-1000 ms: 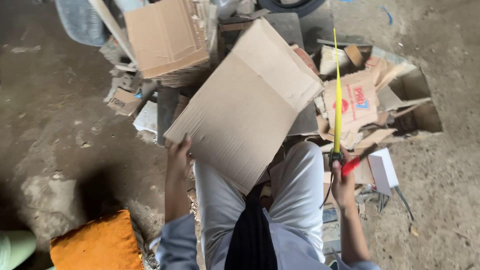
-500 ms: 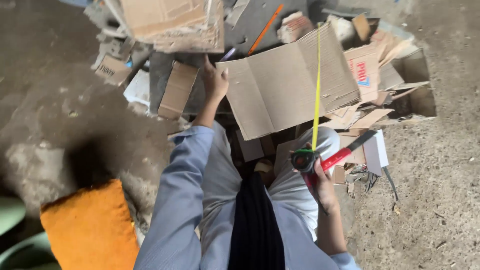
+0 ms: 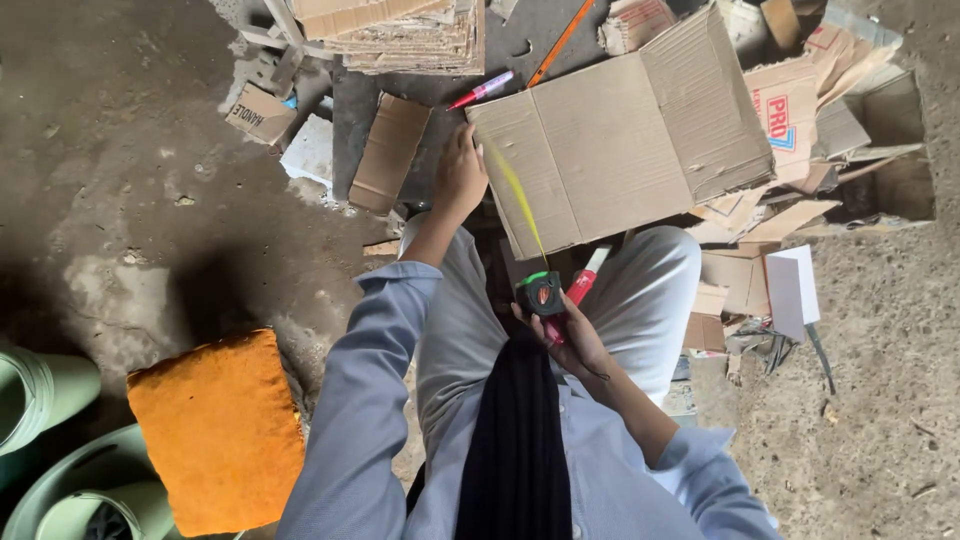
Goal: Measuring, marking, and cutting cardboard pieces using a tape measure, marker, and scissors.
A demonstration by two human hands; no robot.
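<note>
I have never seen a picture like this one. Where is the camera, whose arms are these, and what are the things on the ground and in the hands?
The camera sits on a person's head and looks straight down, so you see that person's own arms and lap. The left hand rests on the edge of a flattened cardboard box on the ground. The right hand holds a tape measure with its yellow blade pulled out toward the box, together with a red utility knife. Nearby lie a stack of cardboard sheets, a pink marker, an orange pencil and loose cardboard scraps. An orange cushion lies on the dirt floor.
</note>
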